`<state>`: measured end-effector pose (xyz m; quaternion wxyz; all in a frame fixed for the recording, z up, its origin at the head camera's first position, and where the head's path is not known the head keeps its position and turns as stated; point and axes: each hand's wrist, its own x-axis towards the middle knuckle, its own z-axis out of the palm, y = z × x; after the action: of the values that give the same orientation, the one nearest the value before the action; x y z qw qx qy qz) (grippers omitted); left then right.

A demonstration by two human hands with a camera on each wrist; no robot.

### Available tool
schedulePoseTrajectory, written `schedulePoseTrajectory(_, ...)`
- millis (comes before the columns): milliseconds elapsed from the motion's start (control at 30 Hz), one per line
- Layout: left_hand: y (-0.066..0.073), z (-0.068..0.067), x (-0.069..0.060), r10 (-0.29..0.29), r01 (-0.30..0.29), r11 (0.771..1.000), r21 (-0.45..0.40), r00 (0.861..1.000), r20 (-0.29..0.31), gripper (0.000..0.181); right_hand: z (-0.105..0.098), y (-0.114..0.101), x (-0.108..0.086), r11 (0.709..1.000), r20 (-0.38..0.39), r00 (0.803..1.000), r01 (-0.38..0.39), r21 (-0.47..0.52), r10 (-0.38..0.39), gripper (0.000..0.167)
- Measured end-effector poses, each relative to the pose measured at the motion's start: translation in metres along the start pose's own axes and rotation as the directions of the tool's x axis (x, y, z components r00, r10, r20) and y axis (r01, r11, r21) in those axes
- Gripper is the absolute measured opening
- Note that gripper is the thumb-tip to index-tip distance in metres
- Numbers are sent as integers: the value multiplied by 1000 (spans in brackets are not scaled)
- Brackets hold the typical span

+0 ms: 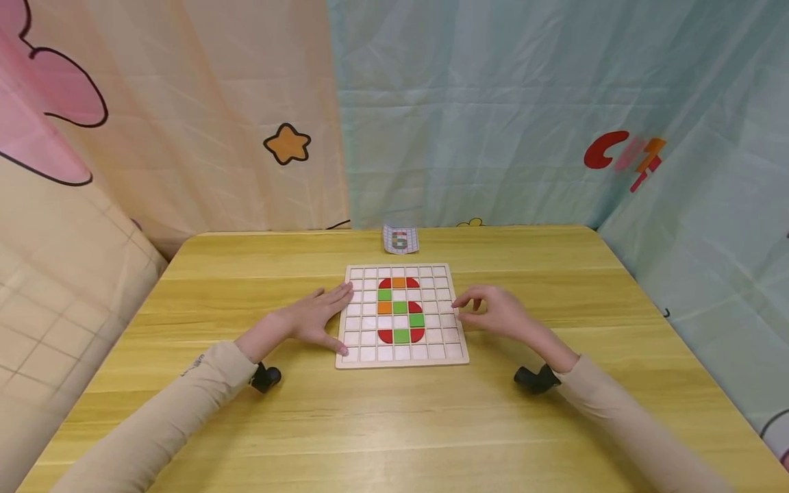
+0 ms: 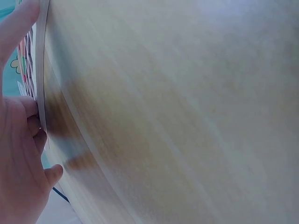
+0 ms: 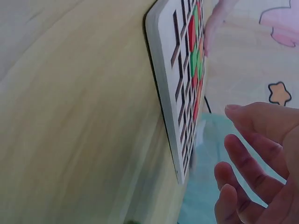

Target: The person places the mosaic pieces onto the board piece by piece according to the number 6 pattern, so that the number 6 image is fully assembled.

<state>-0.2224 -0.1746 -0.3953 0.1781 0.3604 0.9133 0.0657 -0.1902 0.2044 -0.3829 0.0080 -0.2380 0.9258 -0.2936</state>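
Observation:
A square wooden grid board (image 1: 401,365) lies flat on the table, with red, orange and green pieces set in its middle cells. These form a curved, S-like figure; a green square (image 1: 401,336) sits at its bottom and an orange square (image 1: 398,282) at its top. My left hand (image 1: 311,318) is spread along the board's left edge, fingertips and thumb resting on its frame. Beside the right edge hovers my right hand (image 1: 496,313), fingers loosely bent. In the right wrist view the thumb (image 3: 243,112) stands apart from the fingers, with nothing between them.
Behind the board a small printed card (image 1: 401,240) with a similar figure on a grid lies near the table's far edge. Patterned curtains (image 1: 493,116) hang behind the wooden table (image 1: 394,424). A dark wrist camera (image 1: 266,377) is strapped on each arm.

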Motion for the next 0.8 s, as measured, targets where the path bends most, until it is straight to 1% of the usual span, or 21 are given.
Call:
schedulePoseTrajectory(133, 0, -1, -1, -12, 12, 1000, -1, 1000, 9, 118, -11, 11, -9, 1000, -29, 999, 22, -17, -22, 22)
schedulePoseTrajectory(233, -1, 0, 0, -13, 13, 1000, 0, 1000, 11, 118, -20, 18, -15, 999, -37, 999, 32, -37, -33, 25)
schedulePoseTrajectory(333, -1, 0, 0, -13, 13, 1000, -1, 1000, 13, 118, -28, 25, -20, 998, -37, 999, 27, -56, -29, 27)
schedulePoseTrajectory(467, 0, -1, -1, -10, 10, 1000, -8, 1000, 16, 118, -36, 35, -28, 997, -26, 1000, 2, -76, -4, 29)
schedulePoseTrajectory(600, 1, -1, -1, -2, 2, 1000, -10, 1000, 14, 117, -42, 43, -34, 996, -1, 1000, -12, -89, 12, 32)
schedulePoseTrajectory(800, 0, -1, -1, -4, 4, 1000, -16, 1000, 9, 117, -45, 58, -39, 996, 74, 997, -25, -84, 31, 38)
